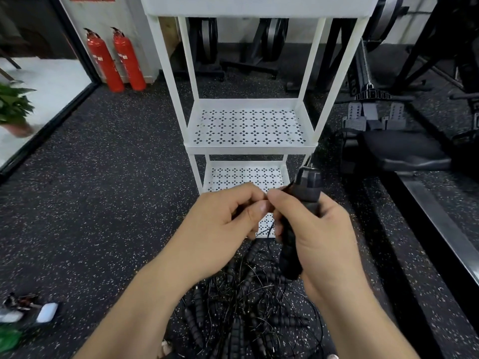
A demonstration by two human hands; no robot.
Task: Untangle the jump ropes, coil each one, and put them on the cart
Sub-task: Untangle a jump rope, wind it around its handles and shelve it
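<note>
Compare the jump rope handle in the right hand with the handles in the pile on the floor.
The held handle stands nearly upright, gripped by the right hand; the pile handles lie flat on the floor. The held handle is raised in front of the cart; the pile handles sit tangled among thin cords. Both are black with ribbed grips.

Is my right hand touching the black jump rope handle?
Touching: the head view shows the right hand wrapped around the jump rope handle.
</note>
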